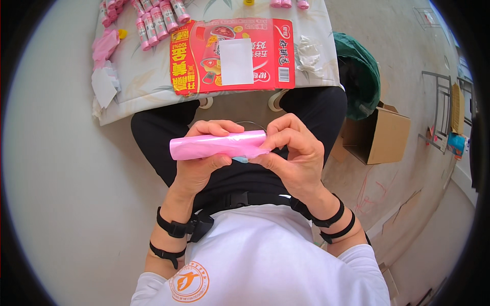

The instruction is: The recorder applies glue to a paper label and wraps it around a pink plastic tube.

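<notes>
A roll of thin pink plastic, apparently plastic bags (219, 145), is held level above my lap, in front of the table edge. My left hand (200, 171) grips its left and middle part, fingers over the far side and thumb along the near side. At the right end, my right hand (298, 155) pinches the loose edge of the film between thumb and fingers. Just under the roll a small light-blue bit (240, 159) peeks out; what it is cannot be made out.
On the cloth-covered table (138, 76) lies a flattened red carton (199, 81) with a white paper (237, 62) on top. Several wrapped pink rolls (158, 23) sit at the far left, near white slips (104, 84). To the right stand a green bin (365, 76) and a cardboard box (388, 133).
</notes>
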